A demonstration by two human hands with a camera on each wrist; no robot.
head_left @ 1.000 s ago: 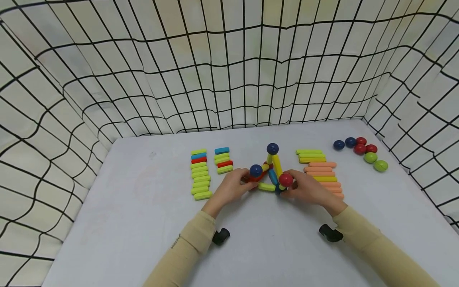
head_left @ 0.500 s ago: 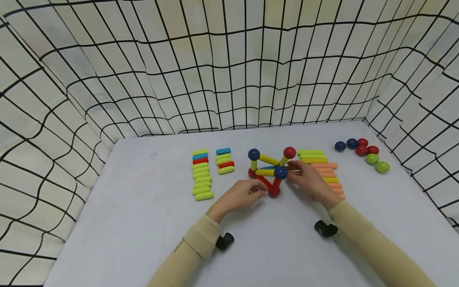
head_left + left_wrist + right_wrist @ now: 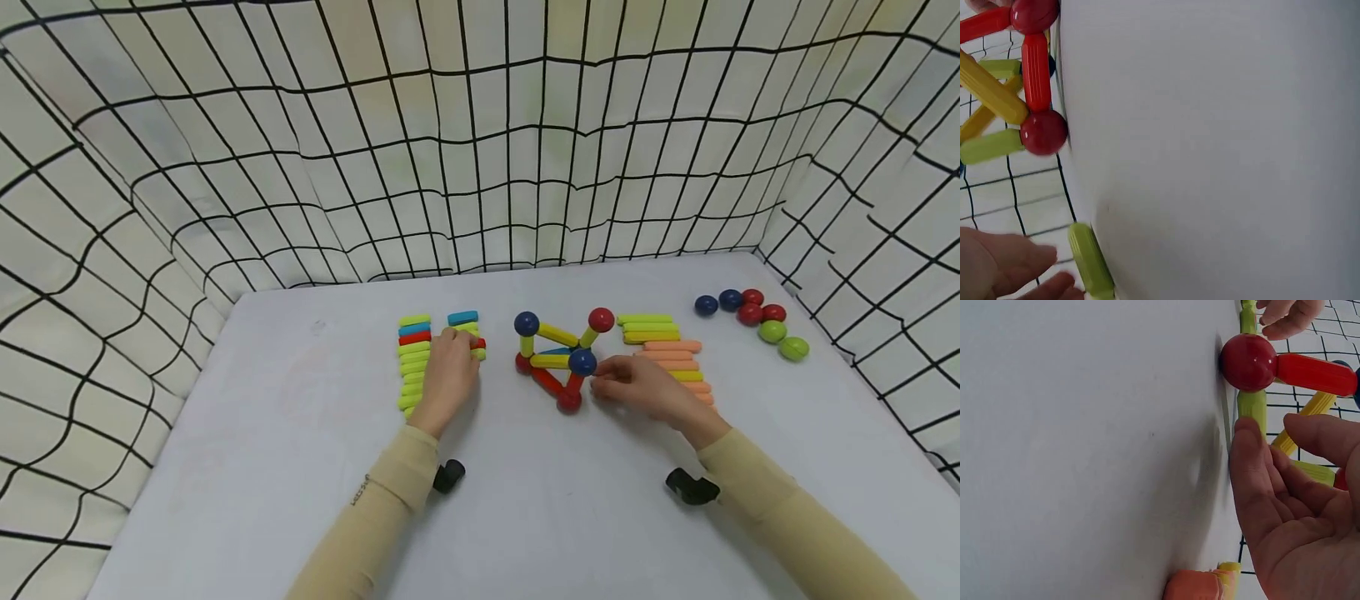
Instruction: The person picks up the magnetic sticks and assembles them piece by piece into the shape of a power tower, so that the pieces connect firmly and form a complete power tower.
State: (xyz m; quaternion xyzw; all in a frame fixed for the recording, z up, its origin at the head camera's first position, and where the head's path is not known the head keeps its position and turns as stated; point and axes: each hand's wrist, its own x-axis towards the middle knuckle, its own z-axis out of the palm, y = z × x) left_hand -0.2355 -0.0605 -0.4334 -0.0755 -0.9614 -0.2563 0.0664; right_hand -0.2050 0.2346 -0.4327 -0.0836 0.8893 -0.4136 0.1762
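Left hand at the short stick row, right hand beside the ball-and-stick frame

Closest in are two tan sleeves (image 3: 795,517), each with a black wrist camera (image 3: 692,487) next to it, over a white counter (image 3: 540,517).

The right hand (image 3: 637,387) is just right of the ball-and-stick frame (image 3: 550,362), thumb and fingers parted, nothing pinched between them. Can't tell if a fingertip touches it. The left hand (image 3: 450,375) is over at the short row of sticks (image 3: 462,317) and covers part of it. Its wrist view has the thumb and fingers apart with a lime stick (image 3: 1091,262) just past them, so no grip there either.

The frame itself is standing on the counter between the hands: red balls low at the front and left, navy and red ones up top, joined by red, yellow and lime sticks, plus a bit of blue behind.

Left of the short row there's a longer row of sticks (image 3: 414,358), mostly lime with one blue and one red. Right of the frame sits an orange, yellow and lime row (image 3: 669,346). Farther off to the right is a bunch of loose balls (image 3: 749,314): two navy, three red, two lime. Behind everything, black grid netting (image 3: 545,58) over a pale backing.
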